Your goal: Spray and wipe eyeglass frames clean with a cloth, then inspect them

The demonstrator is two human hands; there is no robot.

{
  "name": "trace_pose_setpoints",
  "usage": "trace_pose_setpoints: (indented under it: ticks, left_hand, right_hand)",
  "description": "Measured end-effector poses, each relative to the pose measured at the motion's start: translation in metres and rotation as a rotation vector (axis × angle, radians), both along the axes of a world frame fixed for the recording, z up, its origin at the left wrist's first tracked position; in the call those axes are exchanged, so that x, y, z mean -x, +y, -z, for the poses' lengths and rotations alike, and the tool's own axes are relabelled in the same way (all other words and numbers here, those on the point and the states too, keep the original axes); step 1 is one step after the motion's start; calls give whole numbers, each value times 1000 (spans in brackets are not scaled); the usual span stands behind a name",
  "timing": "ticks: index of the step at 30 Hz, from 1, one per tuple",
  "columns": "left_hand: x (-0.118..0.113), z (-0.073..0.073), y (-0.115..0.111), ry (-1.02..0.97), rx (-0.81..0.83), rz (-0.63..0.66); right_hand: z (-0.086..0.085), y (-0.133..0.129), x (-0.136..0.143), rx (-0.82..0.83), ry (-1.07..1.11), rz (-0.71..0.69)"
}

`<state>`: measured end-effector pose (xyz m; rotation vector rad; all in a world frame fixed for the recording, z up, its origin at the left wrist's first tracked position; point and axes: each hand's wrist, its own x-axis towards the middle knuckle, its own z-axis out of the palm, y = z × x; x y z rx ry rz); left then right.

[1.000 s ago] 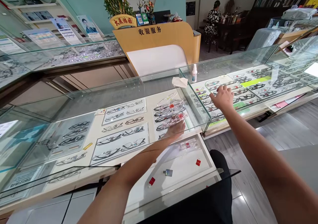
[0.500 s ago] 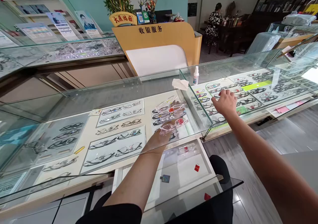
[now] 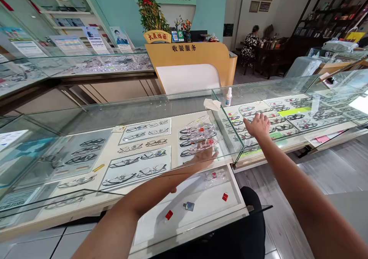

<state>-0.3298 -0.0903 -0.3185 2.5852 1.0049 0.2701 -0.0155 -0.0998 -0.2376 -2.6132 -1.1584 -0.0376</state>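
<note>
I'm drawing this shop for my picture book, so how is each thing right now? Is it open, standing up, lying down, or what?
Drawer: pulled open
Red tags: lying loose in the drawer
Spray bottle: standing upright
White tissue: rumpled
Left hand: at the tagged glasses, which lie close together; grip unclear
Right hand: back upward, fingers spread

A person's left arm (image 3: 149, 190) bent, left hand (image 3: 204, 154) near centre, right arm (image 3: 294, 178) outstretched, right hand (image 3: 258, 126) farther right, loosely spread
</note>
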Motion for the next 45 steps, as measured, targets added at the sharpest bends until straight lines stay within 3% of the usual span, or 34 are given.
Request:
trace_pose_setpoints:
  ticks: [2, 5, 8, 11, 13, 15, 18, 22, 25, 29, 35, 38, 40, 42, 45]
  left_hand:
    - [5, -4, -20, 69, 24, 20]
    - [35, -22, -63, 152, 124, 201]
    - [68, -61, -109, 99, 267, 351]
    - [82, -116, -131, -5, 298, 395]
    - [80, -154, -123, -76, 215, 351]
    - [72, -185, -93, -95, 58, 230]
    - [54, -207, -23, -56, -147, 26]
    - [28, -193, 70, 55, -254, -141]
    - [11, -174, 112, 153, -266, -193]
    - [-7, -156, 134, 222, -259, -189]
    - [-15, -142, 136, 253, -273, -149]
    - [0, -147, 129, 232, -259, -143]
    - [22, -152, 121, 185, -255, -140]
    - [56, -156, 111, 151, -254, -152]
    - [128, -154, 96, 206, -204, -250]
  right_hand:
    - [0, 0, -1, 19, 10, -4]
    - [2, 1, -4, 19, -1, -9]
    - [3, 1, -6, 20, -7, -15]
    - [2, 2, -7, 27, -8, -19]
    - [0, 2, -8, 34, 0, -22]
    - [-1, 1, -8, 40, 6, -21]
    - [-2, 1, -7, 36, 0, -21]
    - [-4, 1, -6, 27, -6, -24]
    - [-6, 0, -4, 29, 0, -16]
    - [-7, 0, -2, 25, 7, -14]
    - [-5, 0, -3, 14, 3, -11]
    - [-5, 0, -3, 16, 11, -12]
    - [-5, -1, -3, 15, 13, -8]
    - [-5, -1, -4, 8, 8, -6]
    - [-4, 0, -5, 0, -8, -9]
